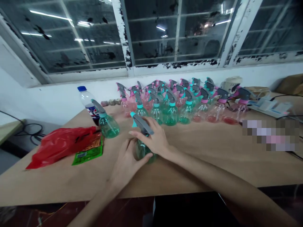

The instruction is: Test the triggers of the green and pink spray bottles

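A green spray bottle (141, 150) with a grey and teal trigger head stands on the table in front of me. My left hand (125, 162) is closed around the lower body of this bottle, thumb across its near side. My right hand (158, 140) is closed about the neck, just under the grey head, and hides part of the collar. To the left, another green spray bottle (109, 126) stands upright by itself. Behind my hands are several green spray bottles (170, 115) and pink spray bottles (216, 112), all upright with their heads on.
A cola bottle (88, 102), a red plastic bag (62, 145) and a green snack packet (91, 154) are on the left of the wooden table (201, 170). A white cup (233, 83) and a white tray with cables (272, 105) sit at the right. Windows line the wall behind.
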`<act>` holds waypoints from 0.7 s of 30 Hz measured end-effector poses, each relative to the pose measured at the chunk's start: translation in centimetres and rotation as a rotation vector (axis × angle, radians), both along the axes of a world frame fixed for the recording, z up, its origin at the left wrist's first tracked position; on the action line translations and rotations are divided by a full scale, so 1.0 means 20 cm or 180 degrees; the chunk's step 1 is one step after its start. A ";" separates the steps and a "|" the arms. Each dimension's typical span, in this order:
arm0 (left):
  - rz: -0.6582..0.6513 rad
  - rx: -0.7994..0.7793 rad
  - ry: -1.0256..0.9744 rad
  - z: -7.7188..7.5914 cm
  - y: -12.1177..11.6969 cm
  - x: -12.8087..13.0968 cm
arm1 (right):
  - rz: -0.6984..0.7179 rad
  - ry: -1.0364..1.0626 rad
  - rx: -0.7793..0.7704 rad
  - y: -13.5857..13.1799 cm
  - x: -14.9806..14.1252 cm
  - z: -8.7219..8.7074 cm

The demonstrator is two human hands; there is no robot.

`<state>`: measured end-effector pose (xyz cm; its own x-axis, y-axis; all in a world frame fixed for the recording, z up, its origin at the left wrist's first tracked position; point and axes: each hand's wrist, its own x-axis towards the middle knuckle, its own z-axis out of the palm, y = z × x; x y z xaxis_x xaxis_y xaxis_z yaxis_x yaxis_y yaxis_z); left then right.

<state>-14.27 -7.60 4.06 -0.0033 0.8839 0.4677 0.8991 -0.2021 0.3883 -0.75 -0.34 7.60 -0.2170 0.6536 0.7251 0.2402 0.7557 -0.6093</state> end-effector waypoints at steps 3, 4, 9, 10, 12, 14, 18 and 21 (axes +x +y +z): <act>0.0434 0.0246 0.0516 0.03 0.05 -0.13 | -0.0076 -0.0341 -0.0102 0.01 0.00 -0.03; 0.0588 0.0330 0.0717 0.04 0.07 -0.17 | -0.0096 -0.0454 -0.0135 0.02 0.02 -0.04; 0.1240 0.0300 0.1564 0.13 0.22 -0.24 | -0.0319 -0.0906 -0.0681 0.10 0.13 -0.13; 0.1324 0.0256 0.1644 0.15 0.25 -0.24 | -0.0362 -0.0991 -0.0789 0.12 0.14 -0.14; 0.1502 0.0141 0.1720 0.17 0.29 -0.22 | -0.0418 -0.1121 -0.0891 0.18 0.15 -0.13; 0.1654 0.0028 0.1738 0.19 0.33 -0.20 | -0.0437 -0.1202 -0.0915 0.23 0.13 -0.11; 0.1800 -0.0280 0.1532 0.21 0.37 -0.18 | -0.0500 -0.1349 -0.1007 0.33 0.06 -0.03; 0.1844 -0.0587 0.1347 0.24 0.39 -0.17 | -0.0557 -0.1437 -0.1068 0.41 -0.02 0.03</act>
